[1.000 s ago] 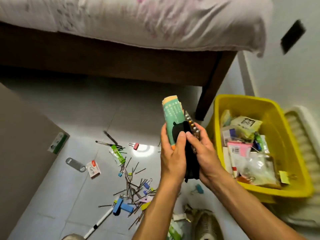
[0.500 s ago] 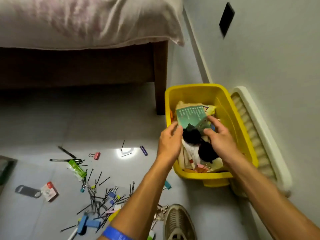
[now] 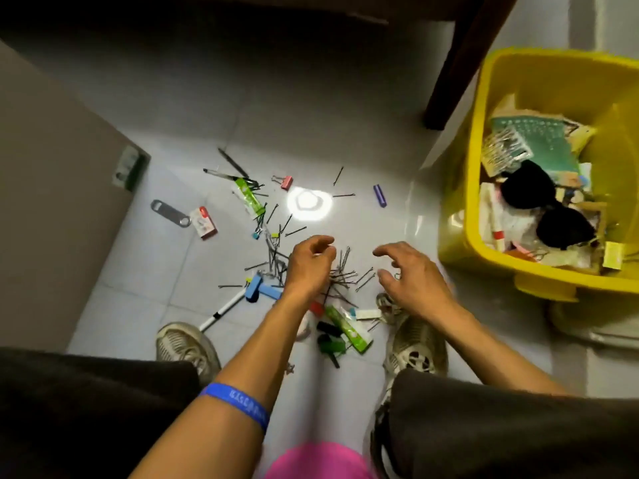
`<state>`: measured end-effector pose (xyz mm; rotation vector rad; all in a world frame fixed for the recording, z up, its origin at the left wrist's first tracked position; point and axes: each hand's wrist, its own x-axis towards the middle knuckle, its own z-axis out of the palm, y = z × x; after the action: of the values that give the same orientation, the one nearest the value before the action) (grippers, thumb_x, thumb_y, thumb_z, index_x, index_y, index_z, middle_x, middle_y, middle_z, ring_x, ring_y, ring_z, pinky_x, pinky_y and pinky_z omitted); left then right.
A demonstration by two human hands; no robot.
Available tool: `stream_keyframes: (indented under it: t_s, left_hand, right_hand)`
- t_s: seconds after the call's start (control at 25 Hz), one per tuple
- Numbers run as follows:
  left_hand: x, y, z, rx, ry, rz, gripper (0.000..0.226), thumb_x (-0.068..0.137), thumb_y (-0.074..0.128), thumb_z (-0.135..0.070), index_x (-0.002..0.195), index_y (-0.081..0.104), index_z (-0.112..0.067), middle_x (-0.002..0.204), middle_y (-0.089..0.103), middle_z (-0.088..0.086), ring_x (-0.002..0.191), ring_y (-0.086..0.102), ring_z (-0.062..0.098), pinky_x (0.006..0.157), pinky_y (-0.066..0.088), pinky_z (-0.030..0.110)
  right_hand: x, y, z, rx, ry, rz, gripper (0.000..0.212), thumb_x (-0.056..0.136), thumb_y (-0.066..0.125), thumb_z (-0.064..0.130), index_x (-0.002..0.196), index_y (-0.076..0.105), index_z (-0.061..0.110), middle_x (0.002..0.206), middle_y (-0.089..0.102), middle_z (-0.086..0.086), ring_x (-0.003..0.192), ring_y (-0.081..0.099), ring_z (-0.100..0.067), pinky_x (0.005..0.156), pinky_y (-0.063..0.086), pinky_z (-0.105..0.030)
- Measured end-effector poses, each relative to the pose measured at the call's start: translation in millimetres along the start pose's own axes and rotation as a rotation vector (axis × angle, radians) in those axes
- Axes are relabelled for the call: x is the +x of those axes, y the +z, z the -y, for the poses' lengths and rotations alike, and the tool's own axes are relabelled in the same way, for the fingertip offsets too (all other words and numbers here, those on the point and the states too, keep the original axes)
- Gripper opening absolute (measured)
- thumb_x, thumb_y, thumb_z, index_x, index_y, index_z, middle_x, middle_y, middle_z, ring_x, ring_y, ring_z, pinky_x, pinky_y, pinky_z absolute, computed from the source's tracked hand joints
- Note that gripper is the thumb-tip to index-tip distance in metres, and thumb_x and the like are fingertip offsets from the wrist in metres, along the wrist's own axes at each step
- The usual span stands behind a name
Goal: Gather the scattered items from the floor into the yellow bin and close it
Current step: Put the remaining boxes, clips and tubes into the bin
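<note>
Both hands have left the yellow bin [image 3: 460, 188]; the left hand [image 3: 309, 262] and right hand [image 3: 409, 271] hover empty, fingers loosely curled, above the hairpins [image 3: 342, 274]. Bin sits open, to their right.

Single head-worn view, looking steeply down from above, close over floor [image 3: 345, 133], knees and shoes

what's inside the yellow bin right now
The yellow bin is open and holds a green booklet, a card of metal pins, two black pads and mixed packets. These cover whatever lies deeper; the bottom cannot be seen.
</note>
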<state>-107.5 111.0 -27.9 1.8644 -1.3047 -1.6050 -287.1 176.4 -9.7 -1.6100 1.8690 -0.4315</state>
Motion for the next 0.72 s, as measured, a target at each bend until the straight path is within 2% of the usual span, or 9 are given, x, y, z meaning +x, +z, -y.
stream_keyframes:
  t_s: [0.08,0.16,0.2,0.28,0.36,0.44,0.52,0.6,0.72]
  left_hand:
    - [-10.1,-33.5,49.0,0.062,-0.092,-0.147,0.017,0.092,0.060,-0.017,0.104,0.067,-0.027,0.111,0.069,0.000,0.087,0.063,0.007,0.072,0.052,0.020]
    - [-21.3,-64.8,87.7,0.296,-0.214,-0.303,0.011,0.086,0.059,-0.020,0.092,0.065,-0.027,0.103,0.071,0.001,0.083,0.062,0.015,0.068,0.045,0.023]
    - [-27.4,-78.9,106.6,0.469,-0.315,-0.295,0.009,0.081,0.059,-0.024,0.089,0.064,-0.024,0.101,0.071,0.003,0.084,0.062,0.021,0.070,0.045,0.026]
    - [-41.3,-99.8,139.9,0.814,-0.524,0.000,0.030,0.072,0.060,-0.035,0.094,0.065,-0.016,0.103,0.070,0.008,0.091,0.065,0.028,0.074,0.051,0.029]
    - [-52.9,-100.2,162.4,0.905,-0.672,0.371,0.046,0.067,0.067,-0.037,0.101,0.068,-0.007,0.106,0.071,0.011,0.094,0.069,0.027,0.073,0.052,0.027]
    - [-54.7,-88.7,171.8,0.787,-0.634,0.468,0.036,0.066,0.074,-0.033,0.094,0.072,-0.010,0.097,0.072,0.006,0.089,0.068,0.023,0.070,0.051,0.026]
    - [-50.9,-76.5,169.5,0.573,-0.504,0.342,0.007,0.074,0.068,-0.021,0.080,0.069,-0.017,0.093,0.068,-0.003,0.092,0.065,0.018,0.077,0.050,0.026]
    - [-46.0,-69.0,163.3,0.365,-0.402,0.188,0.011,0.079,0.061,-0.014,0.079,0.068,-0.022,0.098,0.067,-0.011,0.095,0.062,0.011,0.088,0.050,0.028]
    - [-50.6,-72.4,162.6,0.401,-0.295,-0.025,0.006,0.081,0.063,-0.021,0.084,0.065,-0.026,0.090,0.068,-0.010,0.084,0.063,0.012,0.081,0.055,0.033]
  right_hand:
    - [-3.0,41.1,-11.5,-0.192,0.122,0.240,0.024,0.087,0.058,0.028,0.110,0.062,0.026,0.115,0.061,0.001,0.097,0.059,-0.021,0.079,0.050,-0.036]
    - [-7.1,75.0,-17.1,-0.357,0.008,0.517,0.014,0.084,0.060,0.036,0.096,0.061,0.030,0.099,0.064,0.003,0.086,0.059,-0.018,0.071,0.047,-0.032]
    - [-11.4,91.2,-16.4,-0.393,-0.067,0.669,0.013,0.084,0.061,0.039,0.094,0.061,0.031,0.095,0.064,0.004,0.085,0.059,-0.017,0.071,0.046,-0.031]
    - [-18.7,118.3,-11.9,-0.358,-0.156,0.844,0.019,0.085,0.062,0.039,0.103,0.064,0.033,0.099,0.065,0.006,0.092,0.061,-0.016,0.078,0.048,-0.030]
    - [-14.4,129.3,-7.8,-0.198,-0.168,0.777,0.035,0.086,0.063,0.035,0.121,0.062,0.030,0.113,0.064,0.009,0.105,0.059,-0.013,0.089,0.046,-0.027]
    - [-6.3,130.9,-6.1,-0.046,-0.180,0.662,0.038,0.088,0.065,0.031,0.125,0.061,0.026,0.119,0.063,0.009,0.105,0.056,-0.009,0.093,0.044,-0.023]
    - [-7.4,129.7,-9.2,-0.034,-0.186,0.579,0.027,0.090,0.063,0.030,0.117,0.063,0.027,0.113,0.066,0.005,0.099,0.058,-0.008,0.090,0.049,-0.028]
    - [-15.6,129.8,-13.5,-0.093,-0.202,0.508,0.020,0.092,0.059,0.030,0.111,0.062,0.029,0.106,0.068,0.006,0.093,0.060,-0.009,0.085,0.054,-0.034]
    - [-18.9,136.1,-11.7,-0.209,-0.342,0.388,0.023,0.094,0.055,0.030,0.117,0.056,0.028,0.110,0.063,0.005,0.093,0.059,-0.012,0.079,0.055,-0.032]
